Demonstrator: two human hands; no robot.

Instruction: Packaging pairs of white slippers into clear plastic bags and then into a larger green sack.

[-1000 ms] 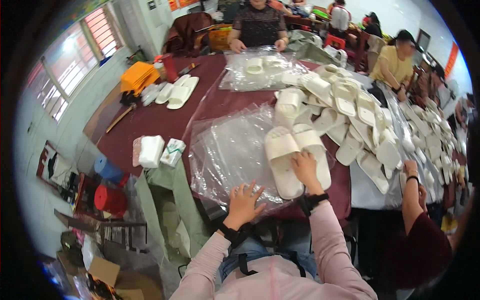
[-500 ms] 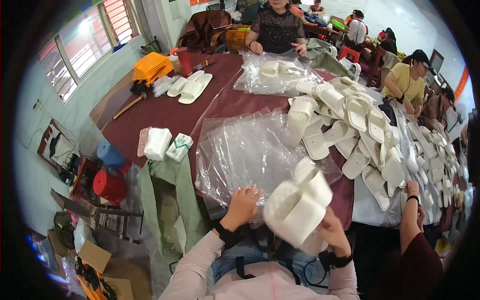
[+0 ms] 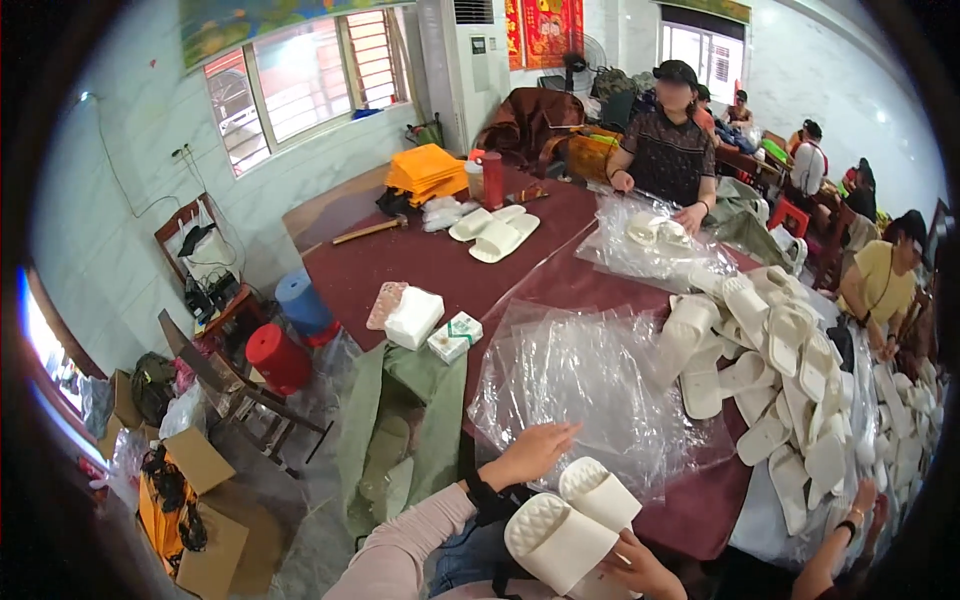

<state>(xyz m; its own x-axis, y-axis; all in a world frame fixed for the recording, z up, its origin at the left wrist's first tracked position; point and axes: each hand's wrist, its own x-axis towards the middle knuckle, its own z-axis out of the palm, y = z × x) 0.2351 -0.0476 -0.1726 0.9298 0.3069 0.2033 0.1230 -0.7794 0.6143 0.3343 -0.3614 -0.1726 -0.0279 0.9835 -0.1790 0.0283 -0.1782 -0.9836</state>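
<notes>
In my right hand is a pair of cream-white slide slippers, held low by the near table edge, the fingers closed on their side. My left hand reaches over the near edge of a spread of clear plastic bags, its fingers stretched out and holding nothing I can see. Whether its fingertips touch the plastic is unclear. Right of the bags lies a heap of loose cream slippers. Another slipper pair rests farther off on the dark red tabletop.
A tissue pack and small white box sit at the table's left edge, above a green sack. A hammer lies beyond. Opposite, a person handles bagged slippers. At right, a co-worker's hand is near the heap.
My view has swung left and up, so the table sits farther right and lower. The slippers in my right hand are now lower in view. My left hand's fingers point more to the right.
</notes>
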